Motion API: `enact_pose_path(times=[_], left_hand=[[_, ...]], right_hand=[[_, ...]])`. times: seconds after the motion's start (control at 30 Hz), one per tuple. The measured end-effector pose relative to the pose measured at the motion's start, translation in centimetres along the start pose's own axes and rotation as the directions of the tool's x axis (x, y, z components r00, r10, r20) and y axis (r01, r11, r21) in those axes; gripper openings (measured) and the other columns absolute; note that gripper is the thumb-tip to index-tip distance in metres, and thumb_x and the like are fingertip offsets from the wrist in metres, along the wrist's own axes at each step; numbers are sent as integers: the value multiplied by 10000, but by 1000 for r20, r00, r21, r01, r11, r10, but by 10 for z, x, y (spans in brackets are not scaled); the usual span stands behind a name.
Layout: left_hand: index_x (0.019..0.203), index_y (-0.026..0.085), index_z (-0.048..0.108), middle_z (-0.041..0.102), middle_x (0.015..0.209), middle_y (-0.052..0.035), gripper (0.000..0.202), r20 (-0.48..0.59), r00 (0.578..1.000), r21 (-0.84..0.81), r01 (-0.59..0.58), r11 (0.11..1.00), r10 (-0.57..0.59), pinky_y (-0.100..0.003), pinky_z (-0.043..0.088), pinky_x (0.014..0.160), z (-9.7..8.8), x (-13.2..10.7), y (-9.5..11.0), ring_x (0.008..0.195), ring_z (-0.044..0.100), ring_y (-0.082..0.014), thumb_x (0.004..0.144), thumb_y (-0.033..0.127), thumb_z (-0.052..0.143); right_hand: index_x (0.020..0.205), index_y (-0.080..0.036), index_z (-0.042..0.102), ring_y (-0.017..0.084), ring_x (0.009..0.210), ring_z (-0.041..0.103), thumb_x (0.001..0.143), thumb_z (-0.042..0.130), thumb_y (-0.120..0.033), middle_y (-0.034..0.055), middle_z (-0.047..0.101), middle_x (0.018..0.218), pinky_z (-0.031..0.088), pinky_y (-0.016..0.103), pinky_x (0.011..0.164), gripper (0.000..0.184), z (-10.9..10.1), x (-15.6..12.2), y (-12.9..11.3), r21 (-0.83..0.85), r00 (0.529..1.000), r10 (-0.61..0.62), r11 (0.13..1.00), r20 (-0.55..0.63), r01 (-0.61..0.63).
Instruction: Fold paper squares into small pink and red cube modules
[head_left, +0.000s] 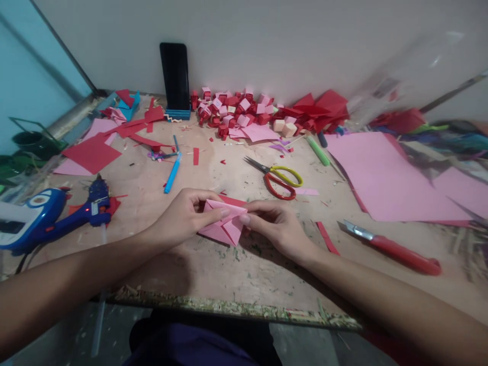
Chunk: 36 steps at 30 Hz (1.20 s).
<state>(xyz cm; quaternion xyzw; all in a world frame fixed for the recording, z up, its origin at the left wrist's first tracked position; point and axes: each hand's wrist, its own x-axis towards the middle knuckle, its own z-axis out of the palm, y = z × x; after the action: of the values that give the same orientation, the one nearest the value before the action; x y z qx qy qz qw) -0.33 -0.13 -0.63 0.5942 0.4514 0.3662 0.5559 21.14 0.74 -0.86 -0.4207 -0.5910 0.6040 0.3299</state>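
A small folded piece of pink paper [224,226] with a red layer under it lies at the middle of the wooden board [229,264]. My left hand [186,213] pinches its left side, thumb on top of the fold. My right hand [276,226] grips its right edge with curled fingers. Both hands are closed on the paper, just above the board.
Red-and-yellow scissors [280,179] lie just behind my hands. A red-handled utility knife [396,249] and pink sheets [381,175] are on the right. A blue glue gun [84,208] and a blue pen [173,173] sit left. A pile of small paper cubes [240,114] and a phone [174,76] stand against the wall.
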Motion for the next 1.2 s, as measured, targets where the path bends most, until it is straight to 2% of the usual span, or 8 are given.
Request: enact_pose_path(times=[0.13,0.3,0.47,0.57,0.67,0.8,1.03,1.2], left_hand=[[829,137,771,734,759,-26,150,-4,1000,30,-8,1000,8,-198,456,583,2,-1,2,673,624,-122,835,283,740],[860,141,774,732,786,-35,175,-1,1000,11,-25,1000,25,-217,465,597,2,-1,5,686,620,-133,850,308,724],[754,139,749,695,725,-28,234,-129,989,46,-73,996,79,-232,463,608,0,0,5,678,595,-136,889,313,670],[749,141,757,710,721,-26,219,-163,982,95,-76,993,91,-235,473,606,0,0,3,671,604,-139,879,305,691],[785,153,777,750,757,-24,188,-145,984,119,-89,989,106,-238,501,630,1,-1,1,693,639,-146,885,285,689],[822,160,794,785,810,-31,180,-130,985,160,-92,983,114,-248,529,655,1,-2,0,730,679,-161,890,288,689],[798,147,779,786,805,-35,172,-113,990,178,-65,982,86,-239,546,671,0,-2,4,741,698,-162,884,242,665],[822,150,780,785,832,-44,177,-19,998,182,-50,982,54,-251,556,689,2,-1,4,763,702,-170,884,264,659]], right_hand=[[746,-164,776,113,576,541,841,755,-341,14,654,638,426,248,532,202,-1,2,0,-37,999,-40,999,-9,40],[722,-168,765,116,590,532,836,748,-327,10,645,639,430,253,551,197,-1,2,0,-31,998,-35,999,-43,34],[731,-168,753,127,588,537,827,759,-358,17,648,658,433,258,536,213,-1,2,1,7,997,-14,1000,-72,15],[715,-169,746,126,604,530,835,754,-363,13,638,658,431,256,555,228,-1,2,1,-1,998,-36,999,-55,36],[699,-170,739,123,611,516,849,741,-373,6,618,648,421,254,564,253,-1,2,-1,-32,999,-42,999,-33,41],[692,-169,730,121,591,499,837,746,-380,4,604,640,415,255,541,256,0,1,-1,-46,998,-18,999,-61,16],[686,-157,725,121,572,509,852,722,-368,14,611,628,415,259,525,269,1,1,-1,-122,998,0,992,-65,-8],[712,-158,743,126,582,520,859,707,-332,14,632,639,421,263,540,231,2,0,-1,-164,998,-30,986,-46,22]])
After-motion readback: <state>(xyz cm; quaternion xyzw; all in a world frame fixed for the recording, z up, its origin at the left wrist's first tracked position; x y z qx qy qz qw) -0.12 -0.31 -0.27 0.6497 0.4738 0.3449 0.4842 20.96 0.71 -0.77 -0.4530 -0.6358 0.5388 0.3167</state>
